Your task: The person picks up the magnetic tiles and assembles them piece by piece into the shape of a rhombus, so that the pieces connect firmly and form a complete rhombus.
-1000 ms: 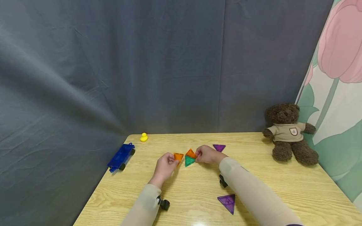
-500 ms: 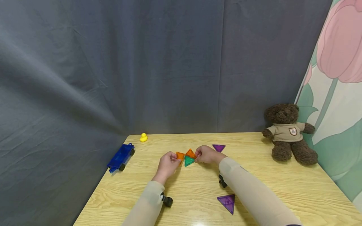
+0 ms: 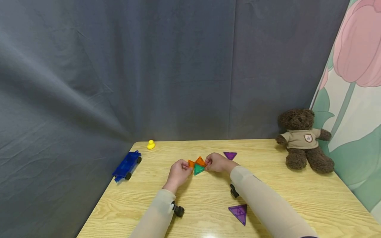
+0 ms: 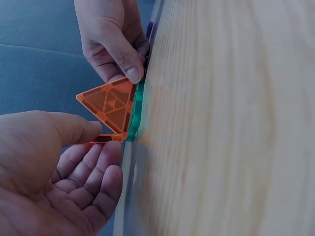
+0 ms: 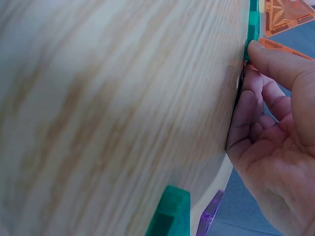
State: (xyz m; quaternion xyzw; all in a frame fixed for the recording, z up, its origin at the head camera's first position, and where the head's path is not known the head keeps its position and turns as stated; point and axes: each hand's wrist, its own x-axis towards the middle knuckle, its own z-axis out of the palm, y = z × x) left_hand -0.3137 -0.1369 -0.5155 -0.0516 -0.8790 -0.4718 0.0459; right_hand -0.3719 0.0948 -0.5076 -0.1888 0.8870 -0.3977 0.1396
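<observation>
Orange triangular tile (image 3: 191, 164) was held at the left side of the green triangular tile (image 3: 198, 170) on the table (image 3: 205, 201);
Fitting it well likely needed flush edges and a steady brace; left hand (image 3: 179, 173), nearly closed, pinched it; right hand (image 3: 217, 162), likewise, pinched the green triangular tile's corner.

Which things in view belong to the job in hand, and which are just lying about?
In the job: orange tiles, one pinched by the left hand; green tile, touched by the right hand.

Lying about, seemingly: purple tiles, blue toy car, yellow duck, teddy bear, separate green piece.
</observation>
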